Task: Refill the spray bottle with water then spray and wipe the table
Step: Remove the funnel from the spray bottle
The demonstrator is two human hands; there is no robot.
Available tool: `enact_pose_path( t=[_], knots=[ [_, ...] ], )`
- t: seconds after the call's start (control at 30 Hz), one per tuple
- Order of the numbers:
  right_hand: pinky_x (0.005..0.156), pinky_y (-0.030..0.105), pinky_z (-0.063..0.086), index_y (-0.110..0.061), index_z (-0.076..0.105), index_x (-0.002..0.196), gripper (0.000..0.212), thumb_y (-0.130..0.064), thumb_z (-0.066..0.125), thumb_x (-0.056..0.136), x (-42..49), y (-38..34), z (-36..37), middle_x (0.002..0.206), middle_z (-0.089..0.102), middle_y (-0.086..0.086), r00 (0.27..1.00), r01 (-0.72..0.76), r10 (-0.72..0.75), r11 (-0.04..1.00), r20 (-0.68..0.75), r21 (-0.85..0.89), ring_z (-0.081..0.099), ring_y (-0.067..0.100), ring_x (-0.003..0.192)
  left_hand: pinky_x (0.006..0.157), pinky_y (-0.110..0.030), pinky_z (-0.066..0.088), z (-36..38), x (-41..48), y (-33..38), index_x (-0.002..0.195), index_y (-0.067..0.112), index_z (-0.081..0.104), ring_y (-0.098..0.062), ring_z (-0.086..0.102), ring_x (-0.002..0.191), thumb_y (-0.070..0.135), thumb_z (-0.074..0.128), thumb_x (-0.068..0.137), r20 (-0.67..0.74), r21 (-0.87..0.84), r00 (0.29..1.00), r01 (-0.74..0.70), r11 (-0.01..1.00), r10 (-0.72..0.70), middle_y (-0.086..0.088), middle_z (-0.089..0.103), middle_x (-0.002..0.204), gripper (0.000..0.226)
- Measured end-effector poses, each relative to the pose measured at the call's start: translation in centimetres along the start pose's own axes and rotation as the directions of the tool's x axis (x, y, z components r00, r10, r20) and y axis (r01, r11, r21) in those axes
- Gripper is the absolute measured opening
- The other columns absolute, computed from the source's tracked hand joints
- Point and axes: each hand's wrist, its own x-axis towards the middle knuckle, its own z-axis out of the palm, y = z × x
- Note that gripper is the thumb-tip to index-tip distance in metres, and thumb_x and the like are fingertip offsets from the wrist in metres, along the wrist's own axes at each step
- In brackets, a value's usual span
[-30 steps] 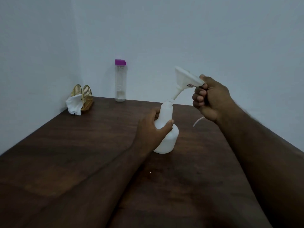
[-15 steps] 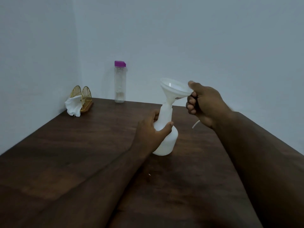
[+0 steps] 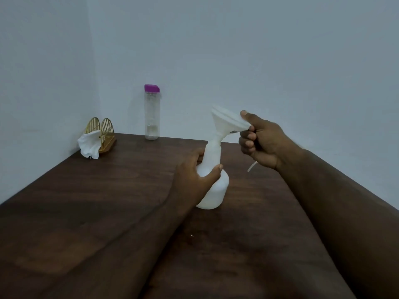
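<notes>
A white spray bottle (image 3: 217, 190) without its spray head stands near the middle of the dark wooden table (image 3: 108, 201). My left hand (image 3: 194, 180) grips the bottle around its shoulder and neck. A white funnel (image 3: 226, 121) sits with its spout in the bottle's mouth, tilted toward the right. My right hand (image 3: 261, 143) pinches the funnel's rim between thumb and fingers. Just below that hand a thin white tube (image 3: 251, 166) shows above the table; what it joins is hidden behind the hand.
A clear water bottle (image 3: 152, 117) with a purple cap stands at the back against the wall. A gold wire holder (image 3: 102, 134) with a white cloth (image 3: 89, 145) sits in the back left corner. Walls close the table on the left and back.
The funnel first swung from a steep tilt to nearly upright in the bottle's neck, then tipped to the right again. My left hand kept its hold on the bottle.
</notes>
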Motion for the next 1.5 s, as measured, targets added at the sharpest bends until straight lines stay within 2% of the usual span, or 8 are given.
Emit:
enact_pose_path(
  t=[0.23,0.33,0.5,0.6,0.67,1.0,1.27,1.5],
  knots=[
    [0.042,0.024,0.029,-0.018,0.040,0.061,0.044,-0.038,0.055,0.098,-0.2,-0.6,0.4,0.046,0.036,-0.002,0.999,0.048,-0.046,0.981,0.013,-0.189,0.035,0.015,0.044,0.073,-0.002,0.035,0.0,0.0,0.1,0.130,0.019,0.053,0.000,0.052,0.096,0.039,0.071,0.083,0.016,-0.009,1.000,0.015,1.000,-0.015,0.012,0.057,0.115,0.054],
    [0.041,0.024,0.027,-0.018,0.038,0.061,0.045,-0.037,0.054,0.098,0.0,-0.5,0.9,0.045,0.034,-0.002,0.999,0.047,-0.044,0.988,0.022,-0.145,0.034,0.014,0.042,0.072,-0.001,0.035,-0.1,0.0,0.1,0.129,0.019,0.053,-0.001,0.053,0.096,0.038,0.071,0.083,0.006,-0.009,1.000,0.022,1.000,-0.022,0.014,0.055,0.111,0.053],
    [0.041,0.023,0.024,-0.018,0.040,0.061,0.044,-0.037,0.055,0.098,0.4,-1.3,1.1,0.044,0.034,-0.003,0.998,0.069,-0.067,0.979,0.016,-0.191,0.031,0.014,0.042,0.073,-0.002,0.034,-0.1,0.1,0.1,0.132,0.018,0.051,-0.002,0.050,0.099,0.039,0.070,0.084,0.012,-0.005,0.999,0.033,0.999,-0.033,0.006,0.059,0.123,0.055],
    [0.041,0.023,0.026,-0.017,0.040,0.060,0.044,-0.035,0.053,0.098,0.2,-1.0,1.2,0.044,0.035,-0.002,0.994,0.109,-0.111,0.950,0.007,-0.293,0.032,0.015,0.042,0.072,0.000,0.033,-0.3,0.0,0.2,0.130,0.019,0.053,0.001,0.051,0.096,0.040,0.070,0.084,-0.002,-0.014,0.999,0.038,0.999,-0.038,0.013,0.057,0.113,0.053],
    [0.040,0.022,0.026,-0.016,0.040,0.060,0.044,-0.035,0.053,0.098,0.2,-0.8,1.4,0.044,0.035,-0.001,0.990,0.134,-0.141,0.950,-0.005,-0.281,0.032,0.015,0.040,0.070,0.000,0.035,-0.4,-0.1,0.2,0.128,0.020,0.054,0.000,0.053,0.096,0.040,0.071,0.084,-0.006,-0.024,0.999,0.039,0.999,-0.039,0.016,0.056,0.109,0.051],
    [0.040,0.022,0.025,-0.018,0.038,0.060,0.044,-0.035,0.053,0.098,0.2,-0.8,1.4,0.044,0.034,-0.002,0.995,0.098,-0.101,0.967,-0.001,-0.236,0.031,0.014,0.041,0.074,-0.001,0.033,-0.3,-0.1,0.1,0.131,0.018,0.052,0.000,0.050,0.101,0.039,0.070,0.085,-0.005,-0.024,1.000,0.027,0.999,-0.027,0.004,0.060,0.126,0.054],
    [0.040,0.022,0.029,-0.015,0.042,0.061,0.043,-0.035,0.054,0.098,-0.2,-1.6,1.6,0.044,0.038,-0.001,0.992,0.122,-0.130,0.919,0.004,-0.375,0.035,0.015,0.042,0.069,0.001,0.034,-0.4,0.0,0.2,0.130,0.019,0.052,0.002,0.049,0.098,0.039,0.068,0.086,-0.012,-0.025,1.000,0.022,0.999,-0.023,0.008,0.059,0.120,0.052],
    [0.042,0.022,0.025,-0.016,0.041,0.062,0.041,-0.030,0.052,0.099,-0.4,-0.9,2.3,0.042,0.035,-0.002,0.983,0.150,-0.169,0.962,-0.066,-0.229,0.032,0.014,0.037,0.067,0.002,0.033,-0.5,0.0,0.1,0.129,0.019,0.052,0.003,0.048,0.095,0.041,0.069,0.085,-0.013,-0.019,0.999,0.031,0.999,-0.031,0.012,0.056,0.114,0.052]
  ],
)
